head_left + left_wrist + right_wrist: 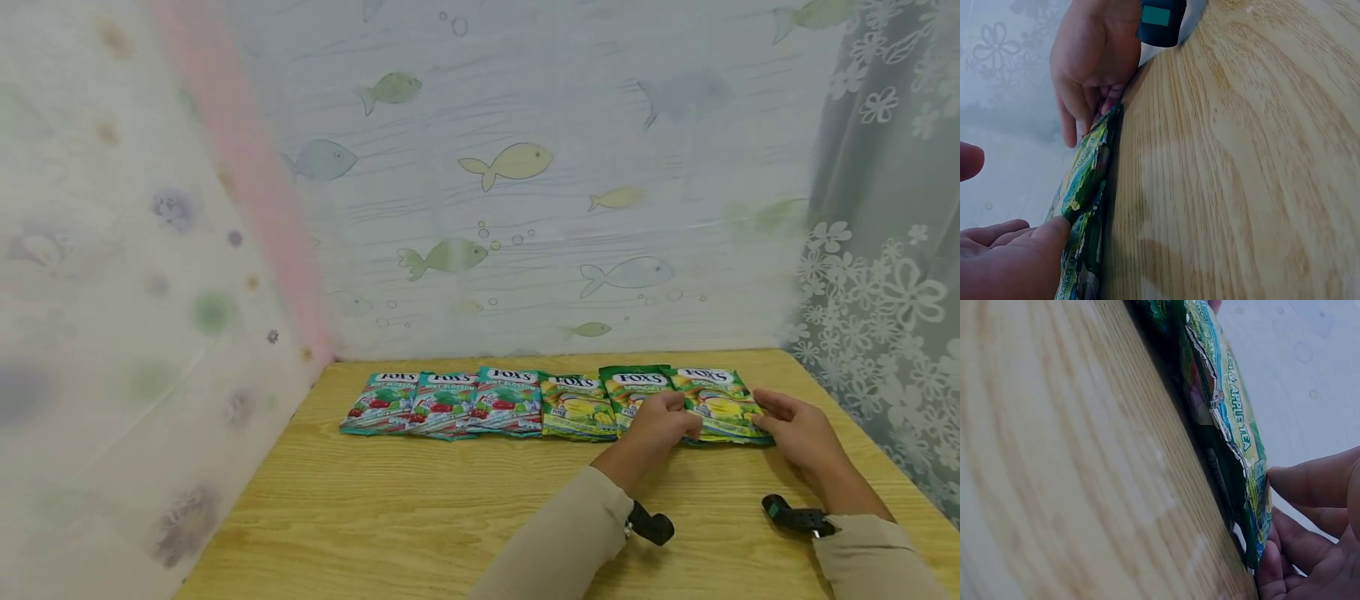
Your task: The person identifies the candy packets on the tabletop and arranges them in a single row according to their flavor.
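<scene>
A row of Fox's candy bags lies on the table. At its right end is a green and yellow candy bag (pixel 716 404), touched by both hands. My left hand (pixel 660 425) rests at this bag's left edge, its digits spread rather than wrapped round it. My right hand (pixel 802 433) pinches the right edge; in the right wrist view the thumb (pixel 1310 481) is on the bag's end and other fingers are at its lower edge. A second green candy bag (pixel 630 382) lies partly hidden behind my left hand. Beside it is a third green candy bag (pixel 577 408).
Three teal and red mint candy bags (pixel 442 407) continue the row leftward, edges touching or overlapping. The wooden table (pixel 420 517) meets a fish-patterned curtain (pixel 517 300) at the back. Other curtains hang at both sides. A black wrist strap device (pixel 795 517) is on each wrist.
</scene>
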Demonstrator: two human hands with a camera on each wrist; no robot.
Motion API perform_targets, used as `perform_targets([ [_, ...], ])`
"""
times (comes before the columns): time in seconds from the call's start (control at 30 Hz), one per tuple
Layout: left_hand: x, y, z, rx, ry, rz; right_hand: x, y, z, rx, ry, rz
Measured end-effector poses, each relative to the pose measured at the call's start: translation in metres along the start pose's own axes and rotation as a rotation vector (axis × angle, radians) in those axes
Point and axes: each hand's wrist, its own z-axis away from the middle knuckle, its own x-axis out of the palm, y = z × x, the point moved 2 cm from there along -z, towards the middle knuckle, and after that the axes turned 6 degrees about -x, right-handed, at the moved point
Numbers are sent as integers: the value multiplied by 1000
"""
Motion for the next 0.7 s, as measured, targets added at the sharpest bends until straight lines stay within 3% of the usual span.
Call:
perform_targets([
  [0.23, -17, -1, 5, 28, -90, -18, 0, -1, -1, 14, -13, -30],
  [0.47, -47, 11, 10, 61, -160, -163, -7, -2, 1, -42, 44, 27],
  [0.6, -75, 16, 14, 67, -122, -207, -7, -7, 5, -42, 46, 37],
  [0.7, -101, 15, 17, 55, -50, -253, -7, -13, 8, -45, 45, 62],
])
